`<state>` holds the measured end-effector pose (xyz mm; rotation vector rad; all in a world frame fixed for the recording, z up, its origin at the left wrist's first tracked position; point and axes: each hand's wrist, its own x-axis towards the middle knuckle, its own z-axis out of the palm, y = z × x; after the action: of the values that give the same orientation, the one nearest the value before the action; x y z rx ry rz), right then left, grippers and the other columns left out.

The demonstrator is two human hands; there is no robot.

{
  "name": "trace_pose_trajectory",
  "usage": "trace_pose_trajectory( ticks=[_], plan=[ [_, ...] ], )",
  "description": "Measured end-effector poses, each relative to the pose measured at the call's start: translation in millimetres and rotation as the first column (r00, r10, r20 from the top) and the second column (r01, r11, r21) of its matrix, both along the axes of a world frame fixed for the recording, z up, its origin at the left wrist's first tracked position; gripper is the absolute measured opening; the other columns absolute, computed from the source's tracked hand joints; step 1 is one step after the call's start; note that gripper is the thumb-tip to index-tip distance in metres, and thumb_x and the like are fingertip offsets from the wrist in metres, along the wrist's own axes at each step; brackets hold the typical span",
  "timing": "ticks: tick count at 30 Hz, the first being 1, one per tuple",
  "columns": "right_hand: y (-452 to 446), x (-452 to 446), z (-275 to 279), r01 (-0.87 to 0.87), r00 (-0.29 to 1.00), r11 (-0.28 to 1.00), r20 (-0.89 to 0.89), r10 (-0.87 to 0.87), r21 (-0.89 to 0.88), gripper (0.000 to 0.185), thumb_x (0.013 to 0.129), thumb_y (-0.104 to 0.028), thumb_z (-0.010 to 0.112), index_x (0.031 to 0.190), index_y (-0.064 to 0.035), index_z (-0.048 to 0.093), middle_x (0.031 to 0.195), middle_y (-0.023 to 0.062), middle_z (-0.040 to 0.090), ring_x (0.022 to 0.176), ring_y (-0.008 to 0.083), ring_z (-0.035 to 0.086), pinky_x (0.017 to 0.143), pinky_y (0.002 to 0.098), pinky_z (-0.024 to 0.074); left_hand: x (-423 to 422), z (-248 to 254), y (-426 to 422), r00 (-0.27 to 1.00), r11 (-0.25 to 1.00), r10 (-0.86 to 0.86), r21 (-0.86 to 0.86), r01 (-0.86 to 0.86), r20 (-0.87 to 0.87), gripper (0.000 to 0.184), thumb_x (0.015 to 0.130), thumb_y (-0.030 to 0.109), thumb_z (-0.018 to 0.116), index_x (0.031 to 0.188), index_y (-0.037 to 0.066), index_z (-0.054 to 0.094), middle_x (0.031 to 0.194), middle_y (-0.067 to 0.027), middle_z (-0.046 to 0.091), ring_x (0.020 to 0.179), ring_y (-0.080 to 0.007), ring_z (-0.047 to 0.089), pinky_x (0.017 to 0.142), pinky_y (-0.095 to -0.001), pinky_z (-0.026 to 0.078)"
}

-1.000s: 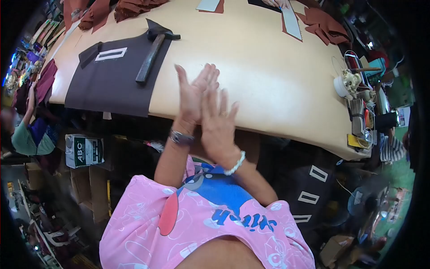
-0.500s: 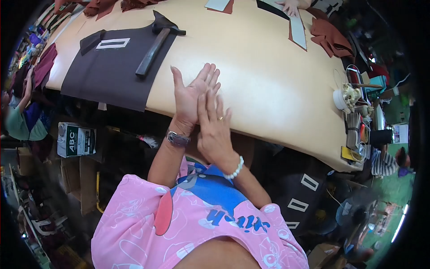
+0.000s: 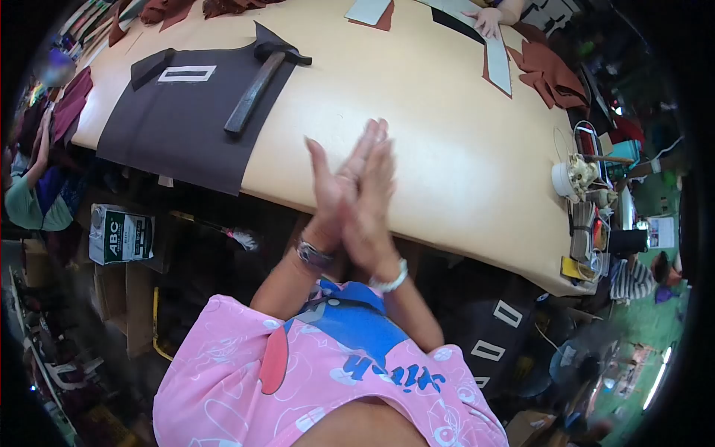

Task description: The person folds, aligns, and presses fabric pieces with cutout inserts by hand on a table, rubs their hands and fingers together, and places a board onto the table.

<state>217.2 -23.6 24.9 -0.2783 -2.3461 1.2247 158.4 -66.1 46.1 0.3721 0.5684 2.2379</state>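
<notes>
Palm against palm, my left hand (image 3: 337, 186) and my right hand (image 3: 370, 205) touch in front of my body, over the table's near edge. My left hand has its thumb spread away and wears a watch at the wrist. My right hand is blurred, its fingers stretched out, with a beaded bracelet below. I see no object between them. Beyond them to the left lies a dark piece of material (image 3: 179, 123) with a pale rectangular frame (image 3: 187, 74). A hammer (image 3: 255, 92) rests on its right part.
The pale table (image 3: 447, 171) carries reddish-brown pieces (image 3: 551, 73) and a pale strip (image 3: 497, 65) under another person's hand (image 3: 488, 20). A white cup (image 3: 562, 179) and tools line the right edge. Below left is a tin (image 3: 121, 235); another person is at far left.
My right hand has slid up over my left palm, and the two now press together more closely. The other person's hand at the top has moved slightly in view.
</notes>
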Motion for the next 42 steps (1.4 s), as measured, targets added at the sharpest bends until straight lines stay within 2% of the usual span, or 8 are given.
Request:
trace_pose_trajectory(
  ticks=[6,10,16,19,27,33,38,42],
  plan=[
    [-48.1,16.1,7.7,-0.444,0.896,0.803,-0.198,0.397,-0.398,0.053,0.091,-0.044,0.039,0.123,-0.0036,0.05,0.146,0.0194,0.013,0.136,0.0341,0.01,0.108,0.044,0.0084,-28.0,26.9,-64.5,0.974,0.96,0.208,0.173,-0.221,0.087,0.113,0.069,0.085,0.012,0.14,-0.003,0.005,0.148,-0.0159,0.007,0.137,-0.0253,0.006,0.11,-0.0363,-0.001],
    [-65.7,-2.1,5.4,-0.683,0.671,0.386,-0.324,0.667,-0.62,0.051,0.092,-0.043,0.037,0.118,-0.0016,0.054,0.146,0.0169,0.015,0.135,0.0323,0.013,0.108,0.0422,0.0105,-11.0,8.2,-126.4,0.748,0.795,0.513,-0.094,-0.599,-0.421,0.104,0.074,0.08,0.008,0.14,-0.001,0.008,0.148,-0.0151,0.006,0.137,-0.0263,0.004,0.11,-0.0371,-0.001],
    [-114.3,2.4,-33.3,-0.677,0.492,0.405,0.031,0.87,-0.615,0.068,0.094,-0.05,0.02,0.142,-0.0036,0.009,0.148,0.0168,-0.001,0.137,0.0264,-0.003,0.109,0.0401,0.0045,14.9,-57.5,-176.5,0.725,0.524,0.588,-0.514,-0.679,-0.358,0.087,0.084,0.068,0.005,0.141,0.002,0.005,0.149,-0.0114,0.002,0.137,-0.0221,0.0,0.11,-0.0336,-0.002],
    [-125.1,-12.1,-81.6,-0.45,0.629,0.383,0.018,0.777,-0.807,0.068,0.094,-0.05,0.019,0.141,-0.0031,0.004,0.148,0.0158,-0.004,0.137,0.0248,-0.001,0.11,0.034,0.0054,27.4,-90.2,-167.6,0.803,0.552,0.566,-0.639,-0.536,-0.186,0.09,0.084,0.07,0.01,0.14,0.0,0.002,0.148,-0.0129,0.0,0.137,-0.0202,0.0,0.11,-0.03,0.001],
    [-127.2,2.6,-63.6,-0.412,0.64,0.439,0.089,0.763,-0.798,0.071,0.093,-0.054,0.012,0.141,-0.0024,0.007,0.148,0.0121,-0.005,0.137,0.0213,-0.003,0.11,0.0329,0.0049,-34.0,-114.1,-164.2,0.851,0.678,0.517,-0.559,-0.477,-0.099,0.096,0.082,0.073,0.017,0.132,-0.008,0.029,0.128,-0.0097,0.041,0.117,-0.0163,0.037,0.101,-0.026,0.023],
    [-137.5,-21.3,-72.2,0.065,0.5,0.062,0.086,0.862,-0.996,0.083,0.088,-0.064,0.01,0.135,0.0016,0.03,0.144,0.0144,0.022,0.136,0.0201,0.008,0.109,0.0309,0.0048,10.0,-107.1,-193.9,0.885,0.504,0.439,-0.772,-0.387,-0.157,0.095,0.082,0.072,0.012,0.139,-0.004,0.012,0.146,-0.0151,0.017,0.135,-0.0244,0.016,0.109,-0.0326,0.009],
    [-126.0,-15.8,-24.6,-0.252,0.36,0.321,0.22,0.907,-0.913,0.083,0.088,-0.063,0.02,0.138,0.0031,0.018,0.144,0.0222,0.018,0.135,0.0288,0.015,0.109,0.0345,0.0045,23.7,-120.7,-217.8,0.796,0.373,0.517,-0.754,-0.54,-0.315,0.089,0.084,0.069,0.012,0.141,0.0,0.007,0.148,-0.0139,0.007,0.137,-0.0236,0.008,0.11,-0.0338,0.005],
    [-112.7,-10.4,12.6,-0.634,0.458,0.359,0.04,0.888,-0.685,0.07,0.095,-0.049,0.021,0.139,0.0029,0.008,0.148,0.0149,0.001,0.136,0.0237,0.003,0.11,0.0317,0.0082,17.1,-45.6,-185.0,0.6,0.318,0.484,-0.512,-0.798,-0.637,0.078,0.089,0.06,0.006,0.141,0.001,0.007,0.149,-0.0106,0.004,0.137,-0.0213,0.003,0.109,-0.033,-0.001]
  ],
)
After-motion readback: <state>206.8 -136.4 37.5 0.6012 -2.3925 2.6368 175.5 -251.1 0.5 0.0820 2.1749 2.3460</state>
